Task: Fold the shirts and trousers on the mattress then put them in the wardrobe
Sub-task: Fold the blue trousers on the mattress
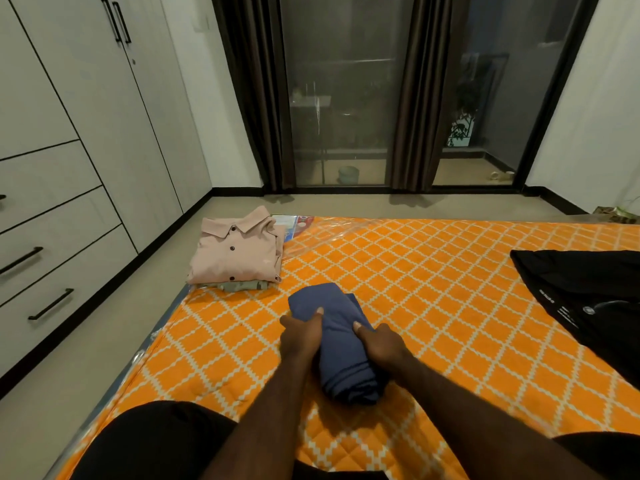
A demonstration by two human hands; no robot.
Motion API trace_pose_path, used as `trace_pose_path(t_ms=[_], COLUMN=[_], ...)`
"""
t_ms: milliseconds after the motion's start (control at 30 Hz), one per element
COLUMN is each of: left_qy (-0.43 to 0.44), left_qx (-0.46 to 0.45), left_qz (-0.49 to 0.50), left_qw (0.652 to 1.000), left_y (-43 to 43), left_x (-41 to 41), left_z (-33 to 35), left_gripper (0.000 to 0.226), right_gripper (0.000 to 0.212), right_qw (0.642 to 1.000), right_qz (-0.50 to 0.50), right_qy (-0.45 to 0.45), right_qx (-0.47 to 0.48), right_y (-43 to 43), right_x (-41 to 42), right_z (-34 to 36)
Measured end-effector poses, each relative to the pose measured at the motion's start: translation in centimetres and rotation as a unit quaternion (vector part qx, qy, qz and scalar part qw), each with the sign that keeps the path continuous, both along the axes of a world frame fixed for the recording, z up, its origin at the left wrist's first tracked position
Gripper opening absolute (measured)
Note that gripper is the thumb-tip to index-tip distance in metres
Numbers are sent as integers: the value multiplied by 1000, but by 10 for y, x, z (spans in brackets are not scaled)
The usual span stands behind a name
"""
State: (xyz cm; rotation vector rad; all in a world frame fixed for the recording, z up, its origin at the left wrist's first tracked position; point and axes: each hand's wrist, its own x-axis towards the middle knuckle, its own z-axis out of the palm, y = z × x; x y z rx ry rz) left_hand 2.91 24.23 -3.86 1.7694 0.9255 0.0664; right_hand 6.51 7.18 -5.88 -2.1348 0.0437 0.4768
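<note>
- left hand (300, 336) and right hand (381, 344): both grip the folded blue garment (341, 341), thumbs on top, near-centre of orange mattress (433, 289)
- pink shirt (237, 252) folded on a stack, far-left mattress corner
- black garment (581, 289) unfolded, right
- wardrobe (86, 116) left, doors closed

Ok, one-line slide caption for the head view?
The left hand and right hand grip a folded blue garment on the orange mattress, pink shirt folded beyond.
</note>
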Motion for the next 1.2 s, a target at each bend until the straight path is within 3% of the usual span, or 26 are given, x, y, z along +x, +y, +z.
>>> trace_pose_path(t_ms=[100, 200, 267, 367, 500, 667, 733, 867, 1033, 1200], left_qy=[7, 27, 41, 45, 42, 145, 195, 251, 260, 259], left_qx=[-44, -16, 0, 13, 21, 121, 173, 227, 230, 223], left_qz=[-23, -73, -99, -127, -170, -269, -293, -293, -242, -198], left_qw=[999, 997, 994, 991, 984, 944, 920, 894, 906, 918], left_y=[6, 22, 36, 46, 56, 90, 113, 163, 219, 260], left_x=[0, 1, 0, -4, -7, -6, -9, -28, -50, -71], left_z=[2, 5, 8, 12, 13, 33, 43, 54, 54, 51], left_gripper=[109, 120, 120, 117, 109, 108, 107, 106, 108, 110], right_gripper=[76, 76, 83, 79, 80, 52, 50, 56, 72, 65], right_qw=[999, 998, 999, 996, 1000, 997, 996, 993, 995, 994], right_qz=[-4, 4, 19, 29, -9, -4, -2, 22, 49, 82], right_qy=[-3, 18, -4, -77, -4, 17, 20, 17, 10, 2], right_qx=[38, 67, 28, -47, 25, 76, 93, 113, 87, 72], right_y=[17, 29, 32, 35, 54, 90, 111, 165, 232, 277], right_x=[-11, -18, -19, -12, -2, -8, -15, -32, -50, -62], right_z=[-4, 2, 7, 9, 6, 0, -1, -2, -4, 1])
